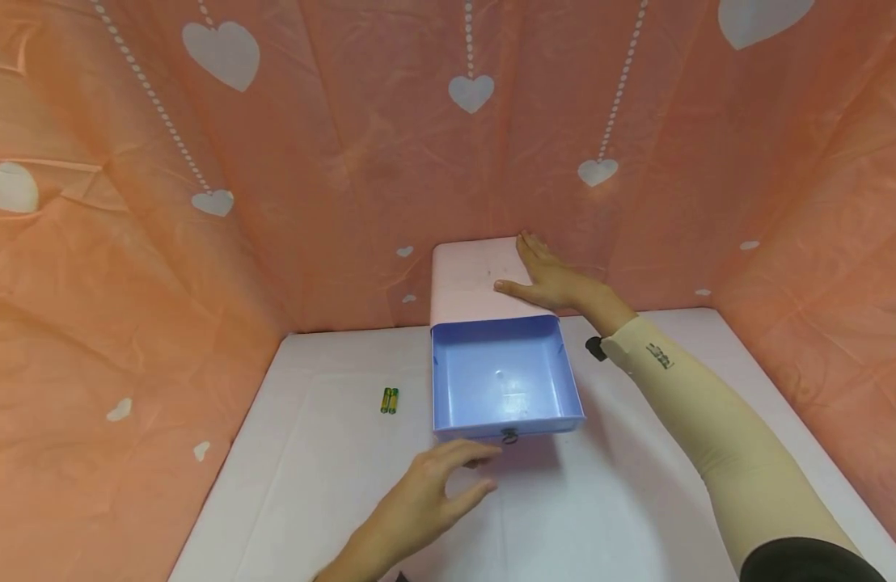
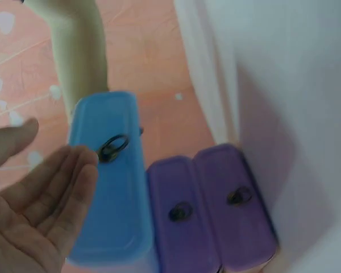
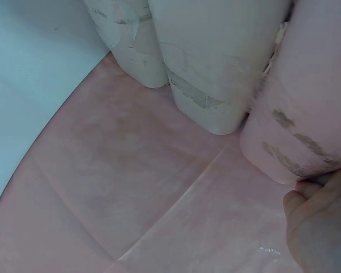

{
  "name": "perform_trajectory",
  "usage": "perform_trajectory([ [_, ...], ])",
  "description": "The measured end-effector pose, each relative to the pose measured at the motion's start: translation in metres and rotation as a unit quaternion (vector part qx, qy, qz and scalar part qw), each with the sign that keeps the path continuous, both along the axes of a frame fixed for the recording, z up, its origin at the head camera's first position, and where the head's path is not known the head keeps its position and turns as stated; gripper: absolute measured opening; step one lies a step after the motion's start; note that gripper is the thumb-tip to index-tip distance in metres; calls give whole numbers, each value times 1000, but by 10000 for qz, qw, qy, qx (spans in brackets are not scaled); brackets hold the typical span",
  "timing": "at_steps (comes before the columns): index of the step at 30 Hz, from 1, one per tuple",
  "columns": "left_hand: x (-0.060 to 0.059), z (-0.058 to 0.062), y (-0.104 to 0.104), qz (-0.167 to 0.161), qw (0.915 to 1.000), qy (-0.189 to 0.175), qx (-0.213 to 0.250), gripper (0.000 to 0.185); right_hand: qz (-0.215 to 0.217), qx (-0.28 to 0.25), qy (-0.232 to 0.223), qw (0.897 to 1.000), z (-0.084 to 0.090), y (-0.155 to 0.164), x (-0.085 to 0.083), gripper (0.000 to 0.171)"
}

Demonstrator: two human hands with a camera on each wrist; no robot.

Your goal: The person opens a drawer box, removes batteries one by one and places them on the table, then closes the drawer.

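A small dark mark on the beige sleeve is too blurred to read.

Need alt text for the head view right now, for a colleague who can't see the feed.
A blue drawer stands pulled out and empty from a pink cabinet on a white table. The right hand rests flat on the cabinet top; the left hand hovers open just below the drawer's ring pull. Two batteries lie left of the drawer, before a pink heart-patterned backdrop.
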State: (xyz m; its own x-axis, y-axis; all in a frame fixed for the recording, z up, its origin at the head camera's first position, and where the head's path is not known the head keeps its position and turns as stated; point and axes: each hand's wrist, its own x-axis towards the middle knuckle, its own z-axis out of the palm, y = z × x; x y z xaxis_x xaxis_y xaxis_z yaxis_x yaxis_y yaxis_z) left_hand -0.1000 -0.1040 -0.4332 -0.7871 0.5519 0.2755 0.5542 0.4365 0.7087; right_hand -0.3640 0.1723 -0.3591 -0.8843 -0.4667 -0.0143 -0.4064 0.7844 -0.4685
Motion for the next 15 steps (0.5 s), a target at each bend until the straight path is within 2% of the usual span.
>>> perform_trajectory([
  [3,0,-5,4,216,9996,-163,-112,31,12,1,8,10000,0,0,-1,120],
  [7,-2,-8,10,474,9984,-165,-245,31,23,-9,8,10000,0,0,-1,119],
  [15,-7,-13,16,663,9968,-298,-330,31,26,40,39,10000,0,0,-1,119],
])
